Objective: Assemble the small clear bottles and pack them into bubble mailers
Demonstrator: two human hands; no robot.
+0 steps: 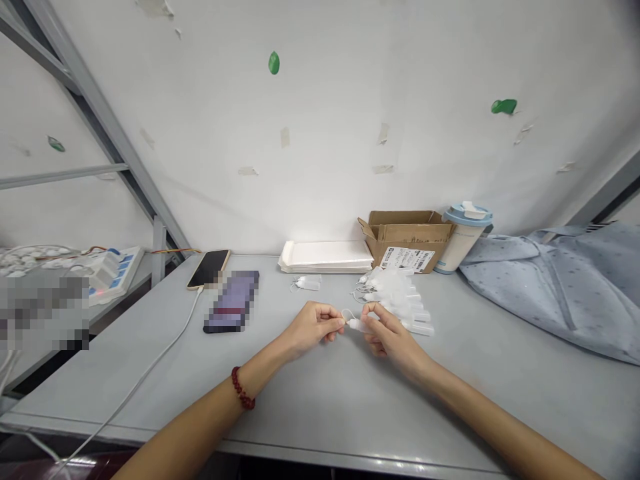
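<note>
My right hand [393, 337] is closed around a small translucent squeeze bottle [356, 325], held nearly level just above the table with its nozzle towards the left. My left hand [315, 328] pinches the nozzle end between thumb and fingertips. A thin pale loop [347, 312] arches over the nozzle between the two hands. What exactly sits inside the left pinch is too small to make out. Behind my right hand, several similar bottles [400, 300] lie heaped side by side. One more bottle [309, 283] lies apart, beyond my left hand.
White envelopes [327, 255] are stacked by the wall, beside an open cardboard box [413, 233] and a lidded cup [463, 243]. Grey-blue fabric [545, 287] covers the right back. Two phones [210, 268] lie at left, with a white cable [167, 363] crossing the table [320, 413].
</note>
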